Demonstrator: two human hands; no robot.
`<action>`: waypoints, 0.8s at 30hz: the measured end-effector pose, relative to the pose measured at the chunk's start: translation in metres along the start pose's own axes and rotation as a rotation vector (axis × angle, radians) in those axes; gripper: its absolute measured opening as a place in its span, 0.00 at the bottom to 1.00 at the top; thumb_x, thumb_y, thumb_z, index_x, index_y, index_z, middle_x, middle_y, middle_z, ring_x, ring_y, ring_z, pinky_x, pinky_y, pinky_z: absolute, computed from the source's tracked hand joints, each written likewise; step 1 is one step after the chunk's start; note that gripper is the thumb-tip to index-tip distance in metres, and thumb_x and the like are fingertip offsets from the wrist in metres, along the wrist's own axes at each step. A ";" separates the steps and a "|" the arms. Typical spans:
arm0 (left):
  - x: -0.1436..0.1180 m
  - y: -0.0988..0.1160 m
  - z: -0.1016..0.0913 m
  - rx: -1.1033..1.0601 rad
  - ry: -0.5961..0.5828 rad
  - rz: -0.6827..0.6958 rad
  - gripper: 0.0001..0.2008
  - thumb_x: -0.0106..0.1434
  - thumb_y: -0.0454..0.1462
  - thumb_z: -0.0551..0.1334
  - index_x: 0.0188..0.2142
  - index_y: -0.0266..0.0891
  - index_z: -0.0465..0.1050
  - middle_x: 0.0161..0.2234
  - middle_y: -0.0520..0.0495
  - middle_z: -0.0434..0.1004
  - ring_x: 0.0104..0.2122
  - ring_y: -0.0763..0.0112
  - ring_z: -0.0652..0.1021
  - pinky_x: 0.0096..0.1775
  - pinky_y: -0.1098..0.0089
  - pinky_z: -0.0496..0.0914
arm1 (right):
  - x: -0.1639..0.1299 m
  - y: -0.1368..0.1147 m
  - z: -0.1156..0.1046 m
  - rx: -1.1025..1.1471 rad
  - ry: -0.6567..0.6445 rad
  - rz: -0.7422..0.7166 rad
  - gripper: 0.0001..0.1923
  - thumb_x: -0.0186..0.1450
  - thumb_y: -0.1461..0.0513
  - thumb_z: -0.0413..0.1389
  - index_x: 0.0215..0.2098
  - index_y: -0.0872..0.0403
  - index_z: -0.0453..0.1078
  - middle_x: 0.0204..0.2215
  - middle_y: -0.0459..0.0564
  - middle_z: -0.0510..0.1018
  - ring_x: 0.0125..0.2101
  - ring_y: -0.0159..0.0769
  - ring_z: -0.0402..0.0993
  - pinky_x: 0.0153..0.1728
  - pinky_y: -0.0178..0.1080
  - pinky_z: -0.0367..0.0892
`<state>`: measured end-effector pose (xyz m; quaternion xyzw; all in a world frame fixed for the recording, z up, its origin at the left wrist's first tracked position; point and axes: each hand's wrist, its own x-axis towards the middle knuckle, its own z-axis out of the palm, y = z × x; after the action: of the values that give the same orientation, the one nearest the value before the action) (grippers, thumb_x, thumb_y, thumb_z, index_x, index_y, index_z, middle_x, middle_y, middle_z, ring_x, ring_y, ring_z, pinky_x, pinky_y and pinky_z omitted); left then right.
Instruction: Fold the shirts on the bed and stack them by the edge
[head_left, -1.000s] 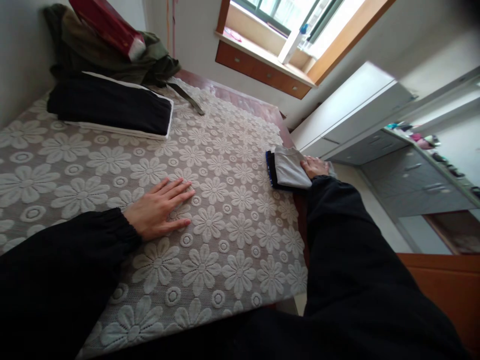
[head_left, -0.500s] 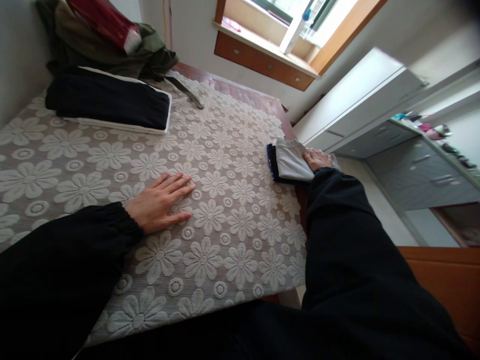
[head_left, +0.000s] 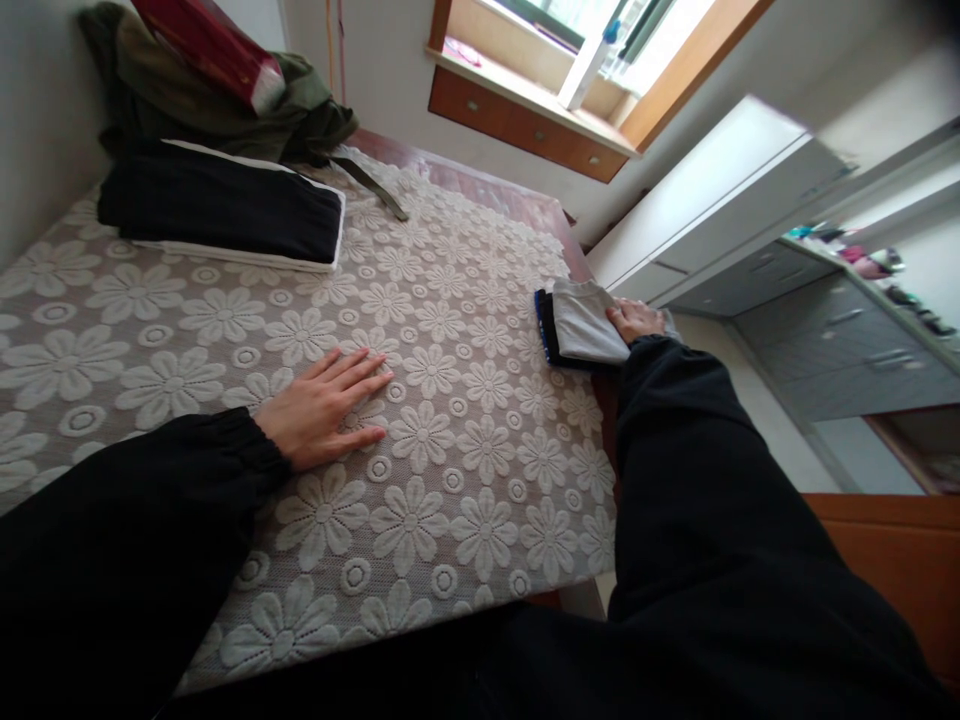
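My left hand (head_left: 326,408) lies flat, palm down, on the lace tablecloth (head_left: 484,525) with its white flower pattern; its fingers are spread and nothing is in them. Over at the table's right edge, my right hand (head_left: 636,320) rests on top of a folded grey garment (head_left: 586,322). Its fingers look stretched out over the cloth, though the sleeve hides part of the hand. Beneath the grey garment lie a folded black garment (head_left: 548,325) and a dark blue patterned one (head_left: 539,312), stacked together.
Folded black clothing (head_left: 225,205) on a white layer sits at the back left. Behind it is an olive-green bag or cloth (head_left: 300,105) with a strap (head_left: 371,187), and a red packet (head_left: 217,50) on top. Beyond stand a white cabinet (head_left: 697,200) and a window ledge (head_left: 525,100).
The view has shifted very slightly. Both hands stay where they were, the left on the tablecloth and the right on the grey garment.
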<state>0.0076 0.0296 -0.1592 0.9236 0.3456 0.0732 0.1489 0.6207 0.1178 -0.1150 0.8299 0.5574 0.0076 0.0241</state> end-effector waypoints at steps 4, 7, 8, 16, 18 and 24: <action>0.000 0.000 0.001 -0.001 0.004 -0.003 0.43 0.75 0.65 0.48 0.77 0.41 0.60 0.79 0.41 0.54 0.78 0.49 0.56 0.77 0.49 0.44 | 0.000 0.001 0.001 -0.007 0.013 -0.008 0.28 0.83 0.55 0.41 0.75 0.55 0.62 0.76 0.64 0.61 0.75 0.53 0.53 0.74 0.66 0.42; -0.001 0.000 0.000 -0.005 -0.003 -0.005 0.43 0.75 0.65 0.48 0.77 0.40 0.60 0.79 0.41 0.53 0.78 0.48 0.56 0.77 0.48 0.45 | 0.000 0.002 0.002 -0.015 0.019 -0.010 0.27 0.83 0.55 0.41 0.75 0.54 0.62 0.76 0.64 0.62 0.75 0.53 0.54 0.74 0.66 0.42; -0.001 -0.001 0.000 -0.004 -0.003 -0.005 0.44 0.75 0.65 0.48 0.77 0.40 0.60 0.79 0.40 0.53 0.78 0.48 0.56 0.77 0.48 0.45 | 0.000 0.002 0.002 -0.018 0.019 -0.010 0.28 0.83 0.55 0.41 0.75 0.54 0.62 0.76 0.65 0.63 0.75 0.53 0.54 0.74 0.66 0.43; -0.001 -0.002 0.001 -0.005 0.003 0.004 0.44 0.75 0.66 0.48 0.76 0.40 0.61 0.79 0.41 0.52 0.78 0.49 0.56 0.77 0.49 0.45 | 0.003 0.002 0.003 -0.031 0.011 -0.008 0.28 0.83 0.54 0.42 0.74 0.56 0.64 0.74 0.65 0.65 0.74 0.54 0.57 0.74 0.63 0.45; -0.001 -0.002 0.001 -0.012 0.003 0.005 0.44 0.75 0.66 0.48 0.76 0.40 0.61 0.79 0.41 0.52 0.78 0.49 0.56 0.77 0.48 0.45 | 0.003 0.002 0.003 -0.033 0.017 -0.010 0.28 0.83 0.55 0.42 0.74 0.58 0.64 0.74 0.66 0.65 0.74 0.54 0.57 0.74 0.62 0.45; -0.001 -0.001 0.000 -0.016 0.002 0.005 0.44 0.75 0.66 0.47 0.76 0.39 0.61 0.79 0.40 0.53 0.78 0.49 0.55 0.78 0.48 0.45 | 0.001 0.000 0.003 -0.026 0.045 -0.041 0.28 0.83 0.57 0.42 0.72 0.66 0.65 0.72 0.71 0.67 0.73 0.60 0.59 0.70 0.67 0.46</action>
<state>0.0063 0.0299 -0.1591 0.9231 0.3429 0.0772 0.1559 0.6213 0.1186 -0.1178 0.8175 0.5745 0.0333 0.0225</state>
